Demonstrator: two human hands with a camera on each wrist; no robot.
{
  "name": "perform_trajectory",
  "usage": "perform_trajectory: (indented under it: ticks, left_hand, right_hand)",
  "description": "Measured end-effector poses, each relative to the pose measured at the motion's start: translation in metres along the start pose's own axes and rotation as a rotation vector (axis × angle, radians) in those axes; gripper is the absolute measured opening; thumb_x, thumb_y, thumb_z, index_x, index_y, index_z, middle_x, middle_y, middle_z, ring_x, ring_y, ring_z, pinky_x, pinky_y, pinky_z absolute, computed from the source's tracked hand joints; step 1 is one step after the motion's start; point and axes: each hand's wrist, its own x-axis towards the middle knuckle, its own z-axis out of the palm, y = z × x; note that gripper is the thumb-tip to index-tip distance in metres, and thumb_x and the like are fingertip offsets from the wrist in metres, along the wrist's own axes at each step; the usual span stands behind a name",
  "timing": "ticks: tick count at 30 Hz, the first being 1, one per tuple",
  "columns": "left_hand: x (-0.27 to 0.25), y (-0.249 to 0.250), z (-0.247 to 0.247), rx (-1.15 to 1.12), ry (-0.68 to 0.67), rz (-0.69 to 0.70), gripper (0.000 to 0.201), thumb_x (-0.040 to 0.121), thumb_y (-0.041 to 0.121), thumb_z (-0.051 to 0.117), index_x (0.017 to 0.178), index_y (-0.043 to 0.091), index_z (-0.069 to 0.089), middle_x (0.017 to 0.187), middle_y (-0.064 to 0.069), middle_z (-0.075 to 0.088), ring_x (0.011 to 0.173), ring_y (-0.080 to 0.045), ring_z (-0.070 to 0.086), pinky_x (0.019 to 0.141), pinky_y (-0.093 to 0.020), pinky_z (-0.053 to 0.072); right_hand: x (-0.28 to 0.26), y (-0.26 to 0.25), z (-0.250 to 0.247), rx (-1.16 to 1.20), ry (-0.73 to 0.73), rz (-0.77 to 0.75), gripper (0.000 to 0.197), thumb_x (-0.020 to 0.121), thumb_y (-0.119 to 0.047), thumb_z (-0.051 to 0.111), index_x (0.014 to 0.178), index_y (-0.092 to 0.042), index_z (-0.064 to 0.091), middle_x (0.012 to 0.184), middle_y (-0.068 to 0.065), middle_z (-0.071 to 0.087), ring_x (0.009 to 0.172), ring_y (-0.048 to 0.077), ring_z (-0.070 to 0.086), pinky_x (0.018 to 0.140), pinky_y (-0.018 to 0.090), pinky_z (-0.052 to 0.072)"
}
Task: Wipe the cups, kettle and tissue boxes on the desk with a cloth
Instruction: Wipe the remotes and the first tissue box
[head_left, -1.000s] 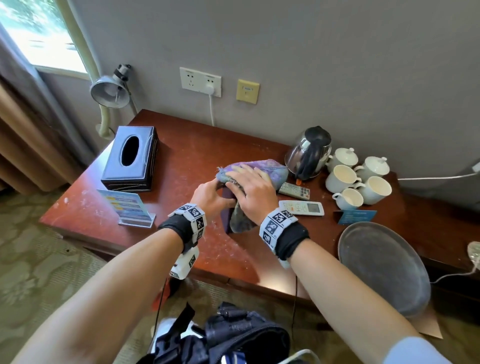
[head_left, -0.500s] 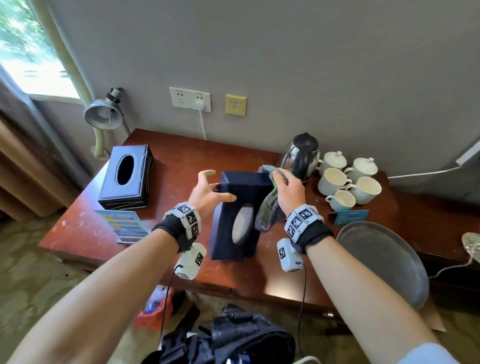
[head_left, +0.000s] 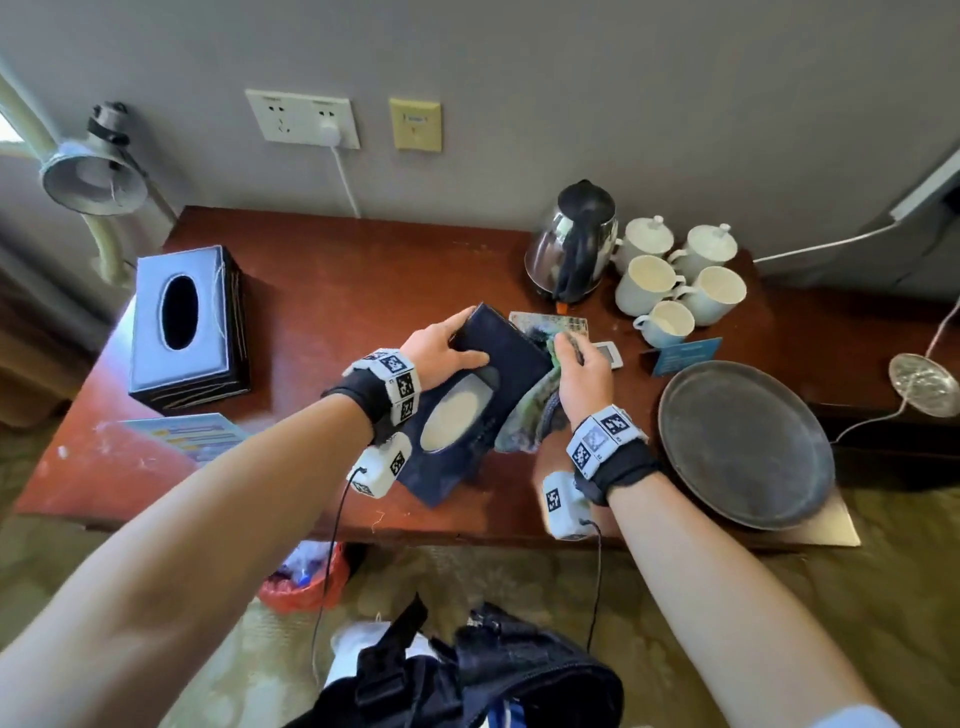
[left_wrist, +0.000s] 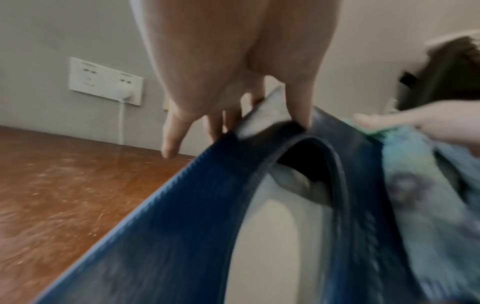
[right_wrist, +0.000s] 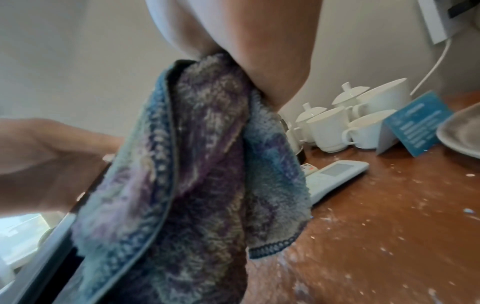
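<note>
A dark blue tissue box (head_left: 470, 400) stands tilted on one end near the desk's front middle, its oval opening facing me. My left hand (head_left: 441, 348) grips its upper end, thumb on the face (left_wrist: 301, 111). My right hand (head_left: 576, 369) holds a blue and purple cloth (head_left: 524, 415) against the box's right side; the cloth (right_wrist: 182, 174) hangs from the palm. A second tissue box (head_left: 187, 327) lies at the desk's left. The steel kettle (head_left: 574, 244) and several white cups (head_left: 670, 280) stand at the back right.
Two remote controls (head_left: 602, 353) lie just behind my right hand. A round grey tray (head_left: 748, 441) sits at the front right, with a blue card (head_left: 685, 356) behind it. A leaflet stand (head_left: 187, 434) is at the front left, a lamp (head_left: 93, 176) beyond. White specks cover the desk (right_wrist: 389, 216).
A second ago both hands pressed the cloth flat over the box on the desk. The box has since been stood up and tilted, and my right hand has brought the cloth to its right side.
</note>
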Motion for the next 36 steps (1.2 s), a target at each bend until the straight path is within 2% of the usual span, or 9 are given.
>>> perform_trajectory:
  ticks: [3, 6, 8, 11, 14, 21, 25, 30, 36]
  left_hand:
    - [0.002, -0.013, 0.019, 0.203, -0.081, 0.013, 0.102, 0.074, 0.052, 0.073, 0.153, 0.047, 0.009, 0.137, -0.004, 0.057, 0.117, -0.029, 0.058, 0.103, -0.044, 0.046]
    - [-0.002, -0.028, 0.030, 0.454, -0.120, -0.013, 0.113, 0.072, 0.058, 0.075, 0.155, 0.042, 0.000, 0.153, 0.003, 0.039, 0.139, -0.027, 0.033, 0.112, -0.062, 0.025]
    - [-0.007, -0.039, 0.034, 0.570, -0.181, -0.038, 0.118, 0.071, 0.062, 0.075, 0.156, 0.038, -0.004, 0.161, 0.010, 0.021, 0.145, -0.024, 0.019, 0.112, -0.065, 0.017]
    - [-0.013, -0.051, 0.038, 0.558, -0.257, -0.044, 0.123, 0.071, 0.060, 0.076, 0.155, 0.038, -0.013, 0.164, 0.015, 0.013, 0.147, -0.023, 0.019, 0.113, -0.068, 0.011]
    - [-0.019, -0.057, 0.048, 0.548, -0.289, -0.039, 0.129, 0.071, 0.061, 0.076, 0.154, 0.034, -0.018, 0.164, 0.012, 0.014, 0.150, -0.021, 0.014, 0.113, -0.071, -0.001]
    - [-0.063, -0.099, 0.051, 0.808, -0.160, -0.084, 0.150, 0.057, 0.078, 0.074, 0.154, 0.016, -0.022, 0.163, -0.009, -0.023, 0.151, -0.027, -0.018, 0.114, -0.068, -0.009]
    - [-0.093, -0.134, 0.044, 0.778, -0.106, -0.218, 0.149, 0.055, 0.078, 0.075, 0.154, 0.018, -0.019, 0.164, -0.008, -0.016, 0.152, -0.028, -0.013, 0.115, -0.067, -0.007]
    - [-0.097, -0.142, 0.050, 0.615, -0.011, -0.246, 0.151, 0.055, 0.070, 0.080, 0.154, 0.011, -0.017, 0.165, -0.004, -0.006, 0.153, -0.022, -0.007, 0.117, -0.065, -0.007]
    - [-0.100, -0.146, 0.049, 0.525, 0.034, -0.225, 0.146, 0.055, 0.063, 0.084, 0.155, 0.010, -0.008, 0.164, -0.002, 0.000, 0.152, -0.018, -0.005, 0.117, -0.063, -0.006]
  right_hand:
    - [-0.002, 0.013, -0.004, 0.009, 0.062, 0.041, 0.036, 0.101, -0.029, 0.051, 0.128, -0.007, 0.062, 0.131, 0.008, 0.062, 0.124, 0.023, 0.054, 0.109, 0.034, 0.039]
    - [-0.008, 0.028, -0.003, 0.029, 0.091, 0.098, 0.036, 0.101, -0.028, 0.052, 0.126, -0.007, 0.065, 0.127, 0.008, 0.065, 0.117, 0.022, 0.058, 0.104, 0.033, 0.043]
    - [-0.014, 0.040, -0.001, 0.035, 0.095, 0.144, 0.035, 0.101, -0.028, 0.052, 0.125, -0.007, 0.066, 0.124, 0.007, 0.066, 0.113, 0.022, 0.059, 0.099, 0.031, 0.045]
    - [-0.026, 0.055, 0.004, 0.044, 0.112, 0.226, 0.030, 0.101, -0.024, 0.051, 0.120, -0.007, 0.068, 0.117, 0.010, 0.069, 0.100, 0.021, 0.059, 0.085, 0.025, 0.042]
    - [-0.039, 0.068, 0.005, 0.032, 0.116, 0.300, 0.030, 0.101, -0.023, 0.051, 0.119, -0.006, 0.068, 0.115, 0.012, 0.068, 0.095, 0.021, 0.057, 0.080, 0.023, 0.039]
    - [-0.036, 0.066, -0.008, -0.186, 0.049, 0.154, 0.028, 0.101, -0.027, 0.049, 0.118, -0.015, 0.068, 0.116, 0.006, 0.069, 0.102, 0.023, 0.058, 0.083, 0.023, 0.038]
    - [-0.028, 0.052, -0.009, -0.297, 0.083, 0.084, 0.031, 0.101, -0.032, 0.048, 0.121, -0.019, 0.067, 0.122, 0.007, 0.068, 0.114, 0.031, 0.058, 0.098, 0.035, 0.042]
    - [-0.004, 0.024, -0.020, -0.327, 0.125, 0.061, 0.036, 0.102, -0.034, 0.046, 0.127, -0.015, 0.064, 0.130, 0.012, 0.063, 0.119, 0.034, 0.055, 0.097, 0.033, 0.041]
    - [0.000, -0.004, -0.002, -0.295, 0.117, -0.157, 0.035, 0.103, -0.031, 0.047, 0.127, -0.012, 0.063, 0.127, 0.010, 0.065, 0.118, 0.027, 0.056, 0.096, 0.026, 0.037]
